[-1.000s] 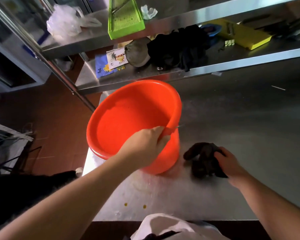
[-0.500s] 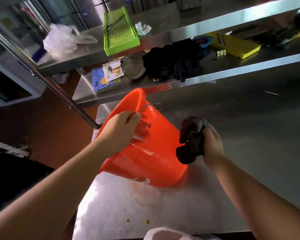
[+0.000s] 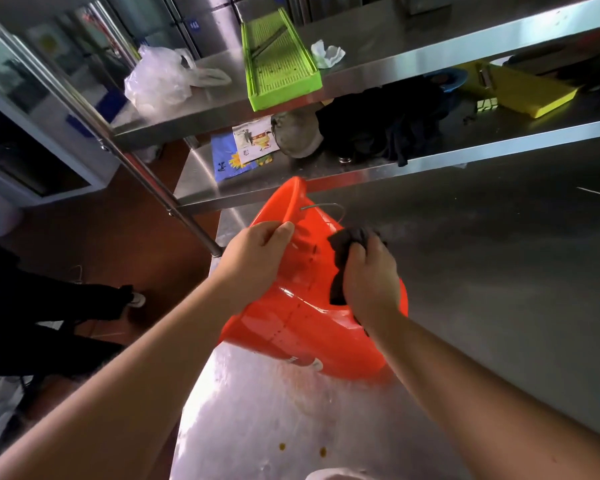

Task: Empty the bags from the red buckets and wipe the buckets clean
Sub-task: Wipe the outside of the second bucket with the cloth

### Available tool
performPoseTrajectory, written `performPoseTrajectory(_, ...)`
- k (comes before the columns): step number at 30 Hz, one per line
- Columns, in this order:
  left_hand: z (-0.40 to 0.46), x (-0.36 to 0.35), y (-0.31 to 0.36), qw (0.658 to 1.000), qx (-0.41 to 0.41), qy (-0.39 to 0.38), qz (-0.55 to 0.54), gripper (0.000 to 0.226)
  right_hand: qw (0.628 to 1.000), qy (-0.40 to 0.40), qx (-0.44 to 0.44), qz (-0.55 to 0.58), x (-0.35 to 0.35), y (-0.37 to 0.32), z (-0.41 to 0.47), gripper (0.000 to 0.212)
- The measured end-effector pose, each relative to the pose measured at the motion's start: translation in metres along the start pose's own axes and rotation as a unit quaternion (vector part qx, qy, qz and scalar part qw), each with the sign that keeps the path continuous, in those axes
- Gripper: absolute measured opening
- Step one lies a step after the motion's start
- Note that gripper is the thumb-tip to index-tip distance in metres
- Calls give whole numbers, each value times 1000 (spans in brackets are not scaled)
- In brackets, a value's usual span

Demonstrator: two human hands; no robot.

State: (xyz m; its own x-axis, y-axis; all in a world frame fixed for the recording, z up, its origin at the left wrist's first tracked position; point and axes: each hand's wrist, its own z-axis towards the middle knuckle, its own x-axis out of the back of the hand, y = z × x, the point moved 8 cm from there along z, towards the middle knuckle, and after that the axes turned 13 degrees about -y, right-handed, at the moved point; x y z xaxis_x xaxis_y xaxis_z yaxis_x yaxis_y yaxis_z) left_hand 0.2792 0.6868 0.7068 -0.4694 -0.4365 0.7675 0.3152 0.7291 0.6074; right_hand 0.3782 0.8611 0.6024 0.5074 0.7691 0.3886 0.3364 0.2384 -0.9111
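Observation:
A red bucket (image 3: 305,327) is tipped over on the steel table (image 3: 499,271), its mouth turned away to the left and its base toward me. My left hand (image 3: 257,258) grips the bucket's rim on the near side. My right hand (image 3: 371,278) presses a dark cloth (image 3: 343,247) against the bucket's outer wall. A thin wire handle (image 3: 326,206) sticks out near the rim. The bucket's inside is hidden.
A two-tier steel shelf (image 3: 395,168) runs just behind the bucket, holding a green tray (image 3: 278,64), a clear plastic bag (image 3: 156,81), dark cloths (image 3: 388,126) and a yellow slicer (image 3: 520,88). A person's dark-clad legs (image 3: 49,306) stand left of the table.
The bucket went from upright to tipped on its side. My right hand lifted the cloth off the table and now presses it higher up the bucket's outer wall.

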Motion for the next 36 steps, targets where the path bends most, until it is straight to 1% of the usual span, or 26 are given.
performPoseTrajectory(3, 6, 4, -5, 1000, -6, 6, 2, 43, 988, 16, 152, 18, -22, -72, -22, 27)
performPoseTrajectory(5, 10, 8, -13, 1000, -5, 8, -30, 38, 975, 17, 220, 7, -38, -96, -36, 24)
performPoseTrajectory(6, 11, 10, -17, 999, -2, 10, -48, 35, 970, 10, 240, -25, -46, -98, -40, 28)
performPoseTrajectory(8, 12, 13, -28, 997, 11, 13, -75, 36, 955, -6, 266, -131, -59, -89, -41, 42)
performPoseTrajectory(10, 13, 17, -39, 996, 29, 10, -87, 41, 945, -10, 273, -181, -59, -70, -33, 47)
performPoseTrajectory(11, 13, 20, -43, 994, 40, 7, -98, 43, 949, -7, 261, -179, -54, -57, -27, 44)
performPoseTrajectory(13, 12, 25, -52, 991, 59, 7, -121, 48, 963, 6, 212, -166, -37, -23, -14, 30)
performPoseTrajectory(14, 11, 28, -56, 990, 66, 9, -127, 49, 969, 15, 180, -167, -27, 0, -8, 24)
performPoseTrajectory(16, 9, 29, -60, 988, 69, 7, -139, 49, 981, 26, 92, -167, -6, 55, 1, 19)
performPoseTrajectory(17, 8, 28, -60, 988, 67, 1, -141, 50, 988, 25, 31, -149, 3, 84, 4, 20)
performPoseTrajectory(19, 10, 26, -58, 988, 65, -6, -139, 50, 992, 18, -99, -77, 11, 132, 4, 24)
performPoseTrajectory(20, 10, 25, -56, 988, 66, -7, -139, 49, 989, 17, -143, -33, 9, 145, 1, 25)
performPoseTrajectory(21, 11, 25, -55, 988, 68, -8, -137, 45, 985, 21, -168, 8, 7, 152, 0, 25)
performPoseTrajectory(22, 12, 25, -53, 988, 69, -9, -137, 43, 982, 27, -183, 41, 5, 153, -2, 25)
performPoseTrajectory(24, 12, 24, -50, 985, 78, -17, -153, 42, 978, 33, -195, 69, 5, 152, -1, 34)
performPoseTrajectory(25, 12, 22, -48, 982, 86, -24, -165, 42, 978, 30, -194, 66, 9, 152, 1, 39)
performPoseTrajectory(27, 10, 19, -47, 975, 118, -30, -188, 43, 981, 19, -187, 45, 19, 151, 7, 43)
performPoseTrajectory(30, 7, 8, -47, 955, 169, -26, -242, 54, 986, 9, -168, -1, 40, 145, 17, 41)
performPoseTrajectory(31, 6, 5, -46, 949, 175, -27, -261, 53, 987, 5, -161, -15, 45, 142, 20, 39)
performPoseTrajectory(33, 5, -2, -42, 932, 167, -44, -318, 38, 988, -11, -152, -33, 51, 136, 26, 35)
performPoseTrajectory(34, 5, -6, -41, 931, 155, -61, -326, 30, 988, -17, -147, -42, 52, 132, 27, 33)
performPoseTrajectory(35, 6, -8, -40, 941, 136, -75, -301, 28, 989, -22, -138, -55, 53, 126, 27, 31)
performPoseTrajectory(36, 5, -10, -40, 950, 119, -82, -278, 32, 989, -26, -128, -71, 52, 118, 25, 29)
